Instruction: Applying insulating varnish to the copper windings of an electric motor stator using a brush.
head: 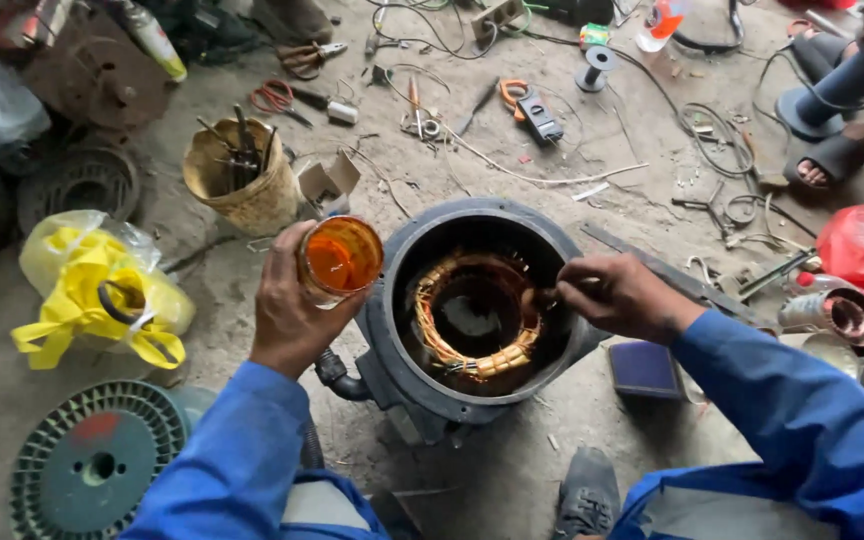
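Inside motor housing (392,300), right hand (617,295) touches copper winding (472,350).

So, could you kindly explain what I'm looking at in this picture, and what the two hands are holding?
This single view comes from a camera worn on a person's head, looking down at their own hands, with blue sleeves. They sit on a dusty floor over a round grey motor housing, open at the top, with a ring of copper windings inside. The left hand holds a small clear container of amber liquid beside the rim. The right hand reaches over the windings, its fingers pinched on something thin, too small to identify. Around lie a woven basket of tools, a yellow plastic bag, a green wire spool, pliers and loose wires. Another person's feet show at top right.
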